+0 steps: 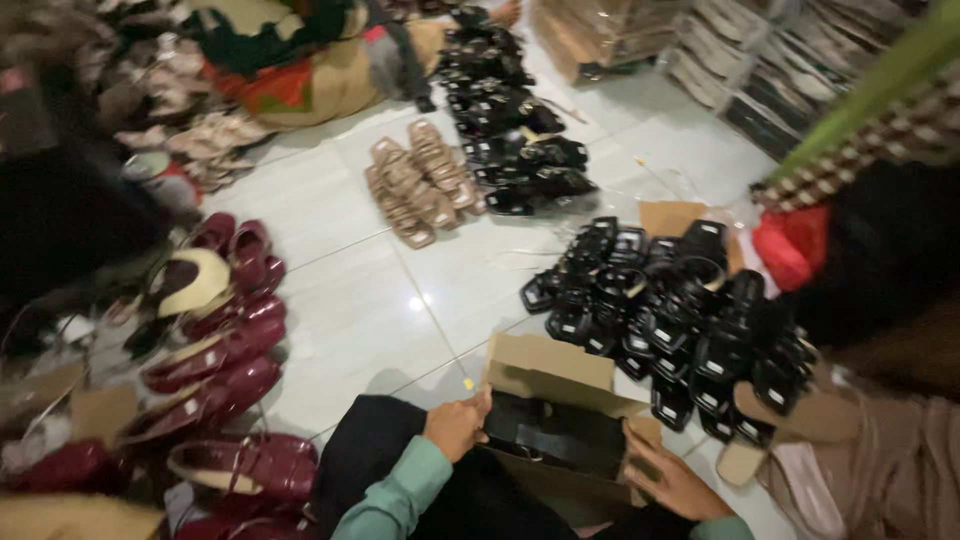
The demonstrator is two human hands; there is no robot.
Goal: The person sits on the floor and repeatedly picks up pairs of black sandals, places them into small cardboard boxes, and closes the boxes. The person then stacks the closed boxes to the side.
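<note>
A pile of black sandals (670, 310) is lying on the white tiled floor (340, 330). Beige sandals (420, 185) are sitting beyond that pile to its left, another black row (505, 120) is stretching behind it, and dark red shoes (220, 340) are lying far to its left.

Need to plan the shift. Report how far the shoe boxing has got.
Done: nothing visibly finished; no closed boxes show. In hand: left hand and right hand hold an open cardboard box with a black shoe inside. Left: piles of black sandals, tan sandals and maroon shoes lie loose on the floor.
</note>
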